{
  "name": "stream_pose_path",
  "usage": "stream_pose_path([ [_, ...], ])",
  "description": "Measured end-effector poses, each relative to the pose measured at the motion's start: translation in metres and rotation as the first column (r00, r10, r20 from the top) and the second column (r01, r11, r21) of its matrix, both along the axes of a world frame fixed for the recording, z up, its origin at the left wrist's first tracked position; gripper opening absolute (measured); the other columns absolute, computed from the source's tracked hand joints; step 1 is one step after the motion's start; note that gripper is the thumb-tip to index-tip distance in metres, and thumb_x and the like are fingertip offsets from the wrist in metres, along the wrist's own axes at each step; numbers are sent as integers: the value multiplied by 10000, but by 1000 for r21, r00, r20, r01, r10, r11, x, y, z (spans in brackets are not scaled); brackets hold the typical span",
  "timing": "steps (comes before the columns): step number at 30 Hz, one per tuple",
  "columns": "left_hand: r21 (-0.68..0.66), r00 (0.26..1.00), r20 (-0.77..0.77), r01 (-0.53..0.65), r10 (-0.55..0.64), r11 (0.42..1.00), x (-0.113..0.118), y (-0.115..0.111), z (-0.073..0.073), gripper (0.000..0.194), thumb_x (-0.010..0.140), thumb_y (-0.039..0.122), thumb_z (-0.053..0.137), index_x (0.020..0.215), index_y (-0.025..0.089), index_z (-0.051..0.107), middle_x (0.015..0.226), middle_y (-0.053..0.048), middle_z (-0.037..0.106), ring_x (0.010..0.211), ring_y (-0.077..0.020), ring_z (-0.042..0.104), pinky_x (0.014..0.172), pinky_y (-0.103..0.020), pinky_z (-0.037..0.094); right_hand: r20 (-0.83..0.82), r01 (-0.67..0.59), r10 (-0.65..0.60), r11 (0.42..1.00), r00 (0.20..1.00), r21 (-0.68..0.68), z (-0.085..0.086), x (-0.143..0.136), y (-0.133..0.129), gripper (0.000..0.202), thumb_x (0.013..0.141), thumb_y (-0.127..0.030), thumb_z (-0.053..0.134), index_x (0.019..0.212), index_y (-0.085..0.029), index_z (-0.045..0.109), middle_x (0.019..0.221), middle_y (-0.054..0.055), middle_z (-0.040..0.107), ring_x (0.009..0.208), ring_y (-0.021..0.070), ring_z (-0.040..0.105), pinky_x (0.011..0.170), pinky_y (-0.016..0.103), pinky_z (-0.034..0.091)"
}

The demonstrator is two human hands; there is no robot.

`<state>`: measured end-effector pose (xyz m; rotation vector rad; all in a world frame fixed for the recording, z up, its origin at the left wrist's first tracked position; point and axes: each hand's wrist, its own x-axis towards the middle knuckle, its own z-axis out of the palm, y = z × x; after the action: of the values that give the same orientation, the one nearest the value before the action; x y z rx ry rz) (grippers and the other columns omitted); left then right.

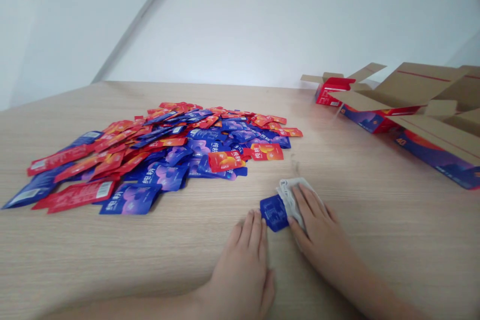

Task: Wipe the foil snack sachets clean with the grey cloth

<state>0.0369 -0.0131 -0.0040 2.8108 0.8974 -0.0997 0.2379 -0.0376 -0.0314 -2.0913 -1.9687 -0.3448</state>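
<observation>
1. Flat on the desk (pixel 210 265), at the middle of the near area: one single blue packet (pixel 273 214), lying between both hands, its right end close against, perhaps partly under, a grey-white cloth (pixel 286 191).
2. From the left hand (pixel 243 255), packet toward 1 o'clock; from the right hand (pixel 318 230), toward 10 o'clock. Long axis hard to tell with the right end covered; seemingly from 8 toward 2 o'clock. Neither clearly nearer: left fingertips just at the left edge, right thumb at the right edge.
3. Left hand: palm down, fingers straight and together, with nothing seen in hold. Right hand: laid over the cloth, fingers almost straight and a little parted; not possible to tell if gripping.
4. Toward 10 o'clock from the packet, a wide heap of red and blue packets (pixel 165 172), overlapping too much for exact count, surely dozens.
5. Toward 2 o'clock, well apart, open cardboard boxes (pixel 435 157), seemingly three.
6. In count: packet between hands, one; cloth, one.
</observation>
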Motion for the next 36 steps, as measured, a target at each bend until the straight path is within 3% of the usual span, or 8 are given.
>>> stream_pose_path([
  [3, -3, 1000, -24, -5, 5, 1000, 1, 0, 1, 683, 947, 392, 344, 1475, -39, 311, 1535, -294, 175, 1430, -455, 169, 1127, -586, 282, 12, -49, 49, 999, 999, -12, 1, -14, -1, 550, 943, -344, 382, 1452, -141, 419, 1525, 113, 403, 1402, 276, 356, 1084, 491, 343],
  [7, -10, 999, -43, 3, -3, 1000, 1, 1, 4, 658, 940, 386, 362, 1460, -17, 365, 1534, -282, 213, 1429, -450, 182, 1137, -581, 267, 18, -272, 273, 961, 962, -55, 6, -29, -4, 548, 927, -313, 418, 1466, -214, 411, 1543, 46, 384, 1423, 246, 322, 1125, 456, 300],
  [14, -33, 1000, -9, -8, 8, 999, -1, 0, 0, 699, 950, 407, 335, 1485, -39, 281, 1542, -290, 149, 1437, -451, 152, 1130, -584, 277, -16, -9, 8, 1000, 1000, -6, 0, 0, 0, 564, 953, -363, 362, 1472, -143, 384, 1529, 116, 395, 1398, 264, 364, 1058, 483, 376],
  [21, -4, 1000, 2, -3, 3, 1000, 0, 0, 5, 622, 943, 376, 367, 1450, 18, 406, 1536, -264, 259, 1437, -432, 209, 1137, -579, 256, -26, -298, 297, 953, 955, -61, 9, -31, -4, 539, 931, -314, 406, 1459, -209, 419, 1536, 37, 399, 1425, 222, 313, 1150, 440, 252],
  [27, 29, 1000, -2, -6, 6, 1000, 0, -1, 4, 672, 952, 396, 328, 1473, -28, 327, 1539, -286, 222, 1434, -433, 227, 1118, -559, 280, -46, -60, 58, 997, 997, -51, 10, 0, -1, 569, 953, -366, 359, 1483, -159, 362, 1534, 118, 389, 1402, 257, 349, 1082, 489, 334],
  [29, 57, 1000, 5, -13, 13, 998, 0, -1, 3, 680, 945, 397, 336, 1471, -35, 328, 1538, -288, 235, 1431, -429, 240, 1117, -545, 278, -56, -34, 31, 998, 998, -52, 11, -1, -1, 571, 958, -365, 342, 1484, -144, 354, 1537, 130, 380, 1406, 270, 337, 1083, 501, 323],
  [34, 117, 999, 38, 3, -7, 993, 0, 0, 4, 625, 931, 384, 364, 1392, -27, 463, 1493, -278, 364, 1410, -414, 300, 1122, -510, 263, -82, -263, 254, 956, 964, -127, 20, -28, -3, 542, 956, -351, 349, 1463, -167, 400, 1546, 85, 376, 1432, 247, 285, 1136, 462, 217],
  [36, 128, 999, 41, 2, -8, 992, 1, 0, 5, 607, 929, 373, 371, 1369, -28, 489, 1486, -279, 375, 1408, -412, 303, 1119, -497, 268, -95, -294, 282, 944, 955, -151, 25, -29, -4, 546, 953, -357, 357, 1469, -183, 389, 1558, 72, 356, 1439, 231, 271, 1142, 446, 208],
])
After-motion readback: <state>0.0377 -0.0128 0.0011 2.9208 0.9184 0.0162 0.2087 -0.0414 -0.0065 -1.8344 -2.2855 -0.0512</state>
